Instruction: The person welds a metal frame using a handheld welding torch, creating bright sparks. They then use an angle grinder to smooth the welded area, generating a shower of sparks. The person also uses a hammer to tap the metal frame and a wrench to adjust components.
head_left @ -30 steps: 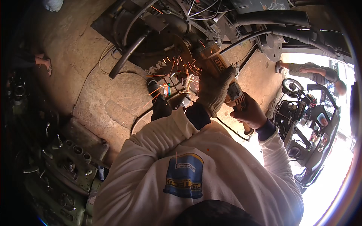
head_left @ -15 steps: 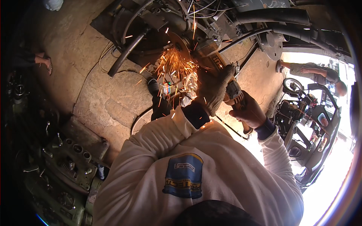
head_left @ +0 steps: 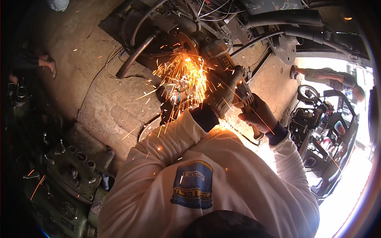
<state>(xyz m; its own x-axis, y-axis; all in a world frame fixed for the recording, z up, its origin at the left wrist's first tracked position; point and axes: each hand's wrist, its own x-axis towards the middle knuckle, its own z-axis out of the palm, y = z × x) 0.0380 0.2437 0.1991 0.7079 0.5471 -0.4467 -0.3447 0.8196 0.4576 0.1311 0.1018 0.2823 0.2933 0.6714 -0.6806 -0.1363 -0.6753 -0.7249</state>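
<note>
Left hand (head_left: 224, 97), its fingers curled round the grinder (head_left: 223, 59), and right hand (head_left: 262, 115), closed on its rear handle, presumably brace against kickback, the disc (head_left: 187, 44) spraying sparks (head_left: 184, 77) near the pipe (head_left: 139, 53).

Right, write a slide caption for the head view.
Left hand and right hand grip an angle grinder as orange sparks spray beside its disc.

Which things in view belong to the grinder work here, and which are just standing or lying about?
In the job:
angle grinder, held by the gloved left hand and the right hand
its disc, beside flying sparks; the workpiece is unclear

Standing or lying about:
thick black tube
green machine with levers
motorcycle
</note>
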